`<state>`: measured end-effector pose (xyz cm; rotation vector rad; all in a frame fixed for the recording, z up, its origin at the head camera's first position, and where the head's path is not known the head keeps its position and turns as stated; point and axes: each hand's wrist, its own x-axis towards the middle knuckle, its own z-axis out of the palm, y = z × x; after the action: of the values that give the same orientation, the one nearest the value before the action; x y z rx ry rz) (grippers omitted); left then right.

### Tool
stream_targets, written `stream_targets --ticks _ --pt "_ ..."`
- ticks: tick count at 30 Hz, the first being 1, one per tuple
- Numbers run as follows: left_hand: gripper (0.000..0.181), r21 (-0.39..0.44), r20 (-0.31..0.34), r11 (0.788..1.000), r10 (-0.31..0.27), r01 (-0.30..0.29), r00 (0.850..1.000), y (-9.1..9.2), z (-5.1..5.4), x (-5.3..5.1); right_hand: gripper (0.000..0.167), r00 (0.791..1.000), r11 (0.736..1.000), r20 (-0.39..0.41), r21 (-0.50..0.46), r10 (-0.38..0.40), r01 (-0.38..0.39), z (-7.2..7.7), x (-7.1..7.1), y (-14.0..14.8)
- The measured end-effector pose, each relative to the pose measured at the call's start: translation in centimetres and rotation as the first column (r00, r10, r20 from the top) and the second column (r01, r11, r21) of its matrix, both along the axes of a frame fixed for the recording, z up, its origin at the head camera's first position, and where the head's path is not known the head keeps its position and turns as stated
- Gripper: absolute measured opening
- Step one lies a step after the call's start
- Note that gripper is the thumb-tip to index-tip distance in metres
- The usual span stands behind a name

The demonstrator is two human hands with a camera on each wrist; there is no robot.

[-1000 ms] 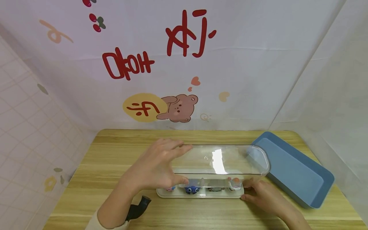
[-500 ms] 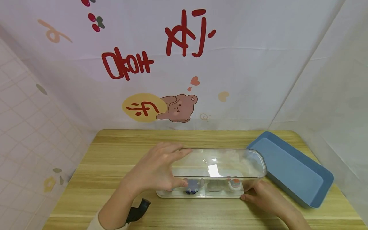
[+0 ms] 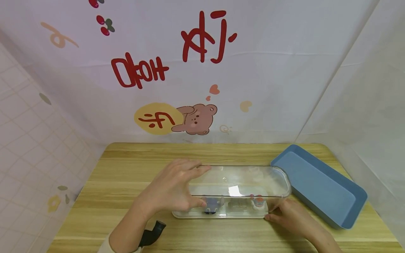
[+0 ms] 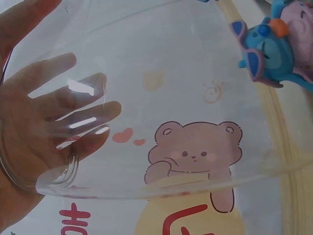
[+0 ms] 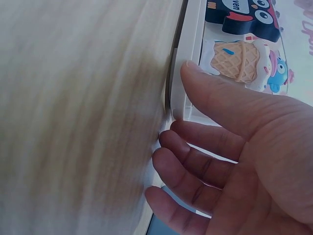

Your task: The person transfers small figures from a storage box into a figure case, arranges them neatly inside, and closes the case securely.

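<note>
My left hand (image 3: 177,186) grips the left end of a clear plastic cover (image 3: 250,175), thumb in front and fingers behind. The cover stands over a long white base (image 3: 218,216) that bears small toy figures. Whether its rim touches the base all round cannot be told. At the base's right end is my right hand (image 3: 294,216), which holds its edge; the right wrist view shows the thumb on the white rim (image 5: 183,88). Near that thumb lie a waffle-cone figure (image 5: 237,59) and a dark big-eyed figure (image 5: 249,22). A blue figure (image 4: 269,54) appears in the left wrist view.
A blue tray (image 3: 319,186) lies slanted on the wooden table (image 3: 133,158) at the right, close behind the cover's right end. A black curved piece (image 3: 154,233) shows beside my left forearm. A printed cloth (image 3: 275,88) hangs behind the table.
My left hand has lowered the clear cover, and its right end has moved slightly left. The figures now show through its front wall. My right hand has stayed at the base's end.
</note>
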<state>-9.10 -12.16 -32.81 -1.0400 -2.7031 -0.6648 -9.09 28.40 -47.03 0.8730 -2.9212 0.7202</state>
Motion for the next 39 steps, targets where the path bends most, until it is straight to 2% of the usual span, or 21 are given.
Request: stream_targets --ticks 4,11,19,25,32,39 --pt "0.084 -0.002 0.021 1.0 0.01 -0.01 1.0 0.0 -0.2 0.1 0.022 1.0 1.0 0.01 0.024 -0.018 0.018 0.0 0.2 0.0" --pt "0.084 -0.001 0.016 1.0 0.011 -0.011 1.0 0.0 -0.7 0.0 0.031 0.999 0.999 -0.02 0.036 -0.029 0.03 0.0 0.2 0.0" --pt "0.085 0.002 0.039 1.0 0.015 -0.015 0.999 0.1 -1.1 -0.1 0.033 0.998 0.999 -0.056 0.025 -0.028 0.03 0.0 0.2 0.0" --pt "0.085 0.009 0.069 1.0 0.027 -0.028 0.997 0.2 -1.4 0.0 0.025 0.999 0.998 -0.024 0.051 -0.047 0.049 0.1 0.3 0.0" --pt "0.085 0.018 0.095 0.999 0.038 -0.04 0.995 0.3 -1.8 0.0 0.028 0.998 0.997 0.0 0.05 -0.058 0.058 0.1 0.3 0.0" --pt "0.084 0.019 0.118 0.998 0.049 -0.052 0.992 0.3 -2.3 0.0 0.023 0.997 0.997 0.035 0.05 -0.064 0.062 0.2 0.3 0.0"
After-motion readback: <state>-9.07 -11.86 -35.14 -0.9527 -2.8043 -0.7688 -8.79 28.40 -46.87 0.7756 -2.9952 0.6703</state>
